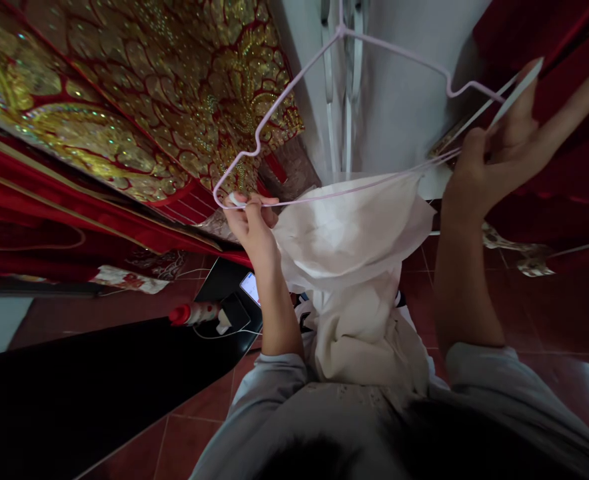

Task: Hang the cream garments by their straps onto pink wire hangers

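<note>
A pale pink clothes hanger is held up in front of me, its lower bar running across the view. My left hand closes on the hanger's left corner, with a bit of white material at the fingertips. Sheer off-white fabric hangs from around the lower bar down towards my lap. At the hanger's right end, my right hand pinches a white strap that stands out in a loop. The right fingertips are partly hidden behind the hand and strap.
Gold-sequinned red garments hang at left, dark red cloth at right. Metal rods run down the pale wall ahead. On the black table are a red-capped bottle, a lit phone and a white cable.
</note>
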Demonstrator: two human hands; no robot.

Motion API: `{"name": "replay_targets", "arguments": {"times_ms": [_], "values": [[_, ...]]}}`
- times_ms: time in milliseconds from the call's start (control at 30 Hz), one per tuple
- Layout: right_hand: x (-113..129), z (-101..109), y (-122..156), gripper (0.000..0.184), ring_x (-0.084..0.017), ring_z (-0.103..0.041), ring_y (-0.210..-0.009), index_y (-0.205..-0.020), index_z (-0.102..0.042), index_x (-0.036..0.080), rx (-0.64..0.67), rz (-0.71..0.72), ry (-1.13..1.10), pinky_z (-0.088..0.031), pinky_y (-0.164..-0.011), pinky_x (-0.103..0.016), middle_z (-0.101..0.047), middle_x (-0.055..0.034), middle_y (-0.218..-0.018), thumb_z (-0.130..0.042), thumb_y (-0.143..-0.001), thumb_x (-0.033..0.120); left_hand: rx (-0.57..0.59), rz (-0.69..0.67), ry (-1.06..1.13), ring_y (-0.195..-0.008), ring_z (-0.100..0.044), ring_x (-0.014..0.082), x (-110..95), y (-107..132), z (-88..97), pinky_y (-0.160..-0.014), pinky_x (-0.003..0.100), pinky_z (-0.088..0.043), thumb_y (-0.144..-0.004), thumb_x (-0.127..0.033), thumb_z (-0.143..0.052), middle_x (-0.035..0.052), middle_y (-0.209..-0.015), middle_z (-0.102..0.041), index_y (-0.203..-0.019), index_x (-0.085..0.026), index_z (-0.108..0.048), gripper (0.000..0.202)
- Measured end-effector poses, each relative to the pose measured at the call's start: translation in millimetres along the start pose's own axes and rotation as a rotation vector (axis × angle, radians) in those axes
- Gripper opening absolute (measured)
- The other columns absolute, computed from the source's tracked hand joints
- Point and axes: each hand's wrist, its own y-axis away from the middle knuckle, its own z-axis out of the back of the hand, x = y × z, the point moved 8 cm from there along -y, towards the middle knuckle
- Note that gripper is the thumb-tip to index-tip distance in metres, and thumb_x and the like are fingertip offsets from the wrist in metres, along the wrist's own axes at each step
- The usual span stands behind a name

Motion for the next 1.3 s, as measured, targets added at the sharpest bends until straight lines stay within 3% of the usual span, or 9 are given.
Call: {"name": "replay_targets", "arguments": {"times_ms": [200,400,567,633,833,967,1033,1133,1300], "values": [[-30.0,62.8,7.3,0.021,-0.018,-0.078,-0.093,-0.124,-0.067,0.029,-0.254,-0.002,-0.094,-0.054,-0.059,-0.023,-0.072,-0.0050,-0.117,-0.059,-0.106,0.037,0.016,0.017,0.016,-0.042,-0.025,0.0115,-0.6,1.0,-1.7,-0.051,0.031,-0.017,-0.100,-0.015,-0.065,-0.0076,-0.065,-0.061,-0.094,-0.027,-0.035,0.033],[-61.4,103.8,10.5,0.035,-0.007,-0.048,-0.055,-0.096,-0.063,0.025,-0.685,0.020,-0.162,-0.032,-0.048,-0.017,-0.058,0.0037,-0.079,-0.051,-0.073,0.002,-0.008,0.034,0.019,-0.043,-0.023,0.0125,2.1,-0.6,-2.8,-0.050,0.032,-0.017,-0.102,-0.013,-0.062,-0.0066,-0.064,-0.062,-0.094,-0.027,-0.036,0.030],[-61.5,53.8,22.8,0.007,-0.012,-0.061,-0.066,-0.085,-0.061,0.024,-0.397,-0.182,-0.114,-0.048,-0.061,-0.025,-0.063,0.0010,-0.074,-0.069,-0.083,0.024,0.075,-0.063,0.059,-0.044,-0.025,0.0114,1.3,-1.4,-2.5,-0.052,0.031,-0.015,-0.099,-0.030,-0.076,-0.0042,-0.069,-0.066,-0.094,-0.027,-0.040,0.037],[-53.8,35.4,29.5,0.022,-0.013,-0.062,-0.062,-0.073,-0.062,0.023,-0.240,-0.243,-0.115,-0.053,-0.065,-0.029,-0.063,-0.0005,-0.066,-0.070,-0.087,0.038,0.092,-0.087,0.055,-0.044,-0.026,0.0118,0.1,-2.3,-0.6,-0.052,0.031,-0.015,-0.099,-0.031,-0.075,-0.0035,-0.069,-0.066,-0.095,-0.027,-0.041,0.035],[-7.5,66.8,37.6,0.033,-0.009,-0.042,-0.042,-0.047,-0.056,0.022,-0.407,-0.024,-0.157,-0.033,-0.048,-0.026,-0.045,0.0032,-0.042,-0.072,-0.075,0.024,0.073,-0.058,-0.020,-0.045,-0.026,0.0114,-2.3,-8.0,4.1,-0.053,0.031,-0.018,-0.103,-0.035,-0.075,-0.0056,-0.069,-0.060,-0.094,-0.026,-0.043,0.034],[-8.0,103.9,21.7,0.026,-0.012,-0.056,-0.053,-0.067,-0.075,0.024,-0.484,0.125,-0.329,-0.038,-0.050,-0.027,-0.059,-0.0001,-0.057,-0.055,-0.082,0.028,0.072,-0.036,0.018,-0.044,-0.024,0.0113,-5.0,-10.2,3.3,-0.051,0.031,-0.017,-0.100,-0.032,-0.076,-0.0065,-0.066,-0.056,-0.091,-0.027,-0.042,0.036],[-19.6,111.0,8.1,0.039,-0.016,-0.075,-0.083,-0.100,-0.085,0.032,-0.418,0.182,-0.333,-0.041,-0.052,-0.026,-0.079,-0.0007,-0.096,-0.050,-0.085,0.023,0.072,-0.030,0.014,-0.044,-0.023,0.0113,-5.5,-9.9,2.9,-0.050,0.031,-0.017,-0.100,-0.033,-0.077,-0.0063,-0.065,-0.056,-0.090,-0.027,-0.041,0.037],[-35.7,116.6,4.5,0.062,-0.018,-0.077,-0.112,-0.131,-0.078,0.044,-0.463,0.359,-0.260,-0.041,-0.050,-0.020,-0.072,0.0045,-0.144,-0.054,-0.084,0.011,0.088,-0.038,0.012,-0.045,-0.023,0.0115,-5.5,-7.6,1.3,-0.050,0.031,-0.018,-0.099,-0.036,-0.079,-0.0055,-0.066,-0.058,-0.091,-0.027,-0.042,0.040],[-30.9,95.7,49.6,0.031,-0.010,-0.070,-0.082,-0.122,-0.083,0.045,-0.722,0.440,-0.227,-0.035,-0.044,-0.017,-0.076,0.0008,-0.129,-0.071,-0.099,0.030,0.091,-0.032,0.054,-0.045,-0.023,0.0111,-0.7,-5.9,0.2,-0.050,0.031,-0.018,-0.098,-0.032,-0.080,-0.0044,-0.069,-0.060,-0.092,-0.026,-0.044,0.037]]}}
